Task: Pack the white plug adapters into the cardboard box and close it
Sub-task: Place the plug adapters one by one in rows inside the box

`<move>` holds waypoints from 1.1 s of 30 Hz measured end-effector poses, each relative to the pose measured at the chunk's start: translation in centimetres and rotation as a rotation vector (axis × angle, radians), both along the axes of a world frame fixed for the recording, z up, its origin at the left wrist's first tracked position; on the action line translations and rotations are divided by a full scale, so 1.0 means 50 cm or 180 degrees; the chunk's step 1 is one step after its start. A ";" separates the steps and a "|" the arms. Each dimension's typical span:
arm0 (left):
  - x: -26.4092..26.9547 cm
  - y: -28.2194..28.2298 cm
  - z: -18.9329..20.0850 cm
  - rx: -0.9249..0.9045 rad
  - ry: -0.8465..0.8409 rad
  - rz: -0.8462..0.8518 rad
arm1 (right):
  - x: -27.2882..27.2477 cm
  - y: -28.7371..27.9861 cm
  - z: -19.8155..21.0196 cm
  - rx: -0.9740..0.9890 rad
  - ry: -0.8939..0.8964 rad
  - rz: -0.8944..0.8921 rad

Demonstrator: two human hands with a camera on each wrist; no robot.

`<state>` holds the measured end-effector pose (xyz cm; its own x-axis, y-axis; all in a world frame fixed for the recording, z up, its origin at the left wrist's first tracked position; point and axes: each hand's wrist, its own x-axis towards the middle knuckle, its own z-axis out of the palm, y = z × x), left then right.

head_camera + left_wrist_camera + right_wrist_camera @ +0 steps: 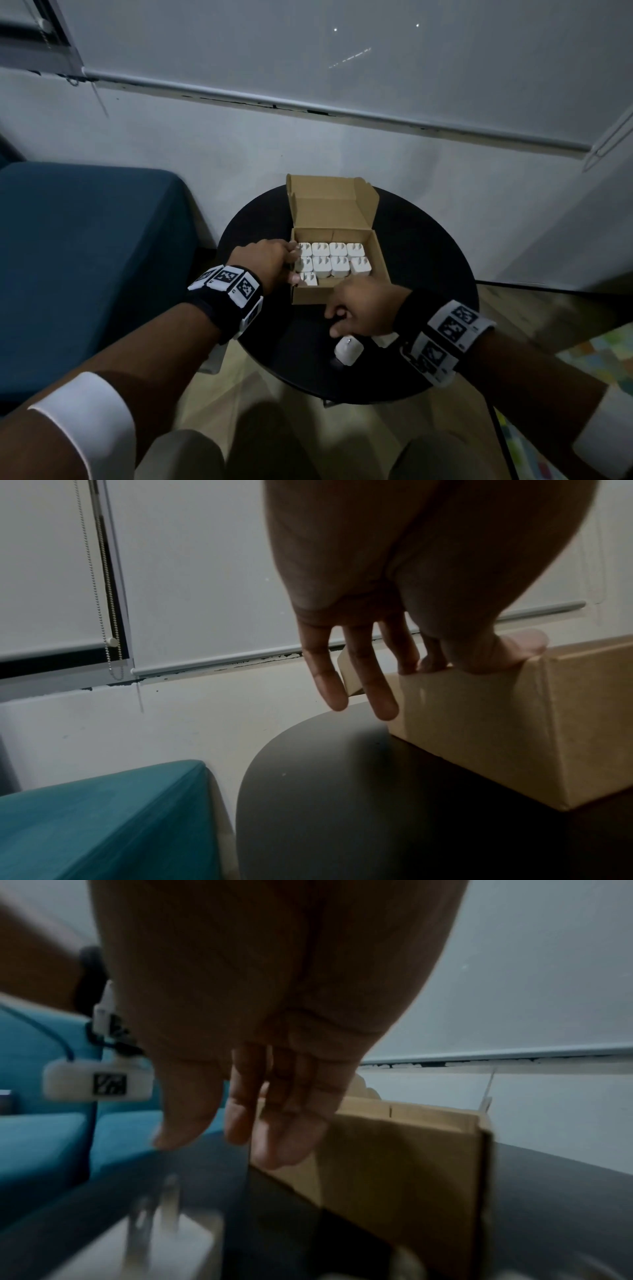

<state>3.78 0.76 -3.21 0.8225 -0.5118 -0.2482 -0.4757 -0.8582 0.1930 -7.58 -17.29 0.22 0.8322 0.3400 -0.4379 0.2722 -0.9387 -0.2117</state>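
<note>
1. The cardboard box (337, 270) sits at the middle of the round black table (428, 246), its lid flap standing up at the far side. By my judgement most of the packing is done: two full rows of white plug adapters (330, 258) fill the far part, prongs up, and one more sits at the near left corner. The rest of the near row looks bare.
2. Left to do: one loose adapter (347, 349) lies on the table near me, a second (385, 339) peeks from under my right wrist, and the lid is not yet closed.
3. My left hand (270, 262) steadies the box's left wall; thumb over the rim, two fingers on the rim, the others hanging straight down beside the wall.
4. My right hand (363, 308) hovers in front of the box, above the loose adapter, fingers loosely extended and holding nothing.
5. The box is plain matte brown corrugated board with sharp folds; the adapters are smooth, rounded white plastic cubes with metal prongs; the tabletop is dark and smooth.
</note>
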 end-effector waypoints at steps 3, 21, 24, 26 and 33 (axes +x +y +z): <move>0.001 -0.001 -0.001 0.0025 0.0061 0.0050 | -0.025 -0.008 -0.017 -0.0296 0.0176 -0.0045; 0.005 -0.005 -0.001 0.0152 0.0100 -0.0029 | -0.010 -0.006 0.017 0.0256 -0.0270 -0.0155; 0.005 -0.006 -0.001 0.0146 0.0100 -0.0020 | 0.020 -0.013 0.040 0.0358 -0.0523 -0.0295; 0.005 -0.005 -0.004 0.0140 0.0092 0.0010 | 0.040 -0.017 0.050 0.0384 -0.0640 -0.0446; 0.006 -0.005 -0.007 0.0127 0.0044 0.0018 | 0.094 -0.019 0.040 0.0149 -0.0799 -0.0524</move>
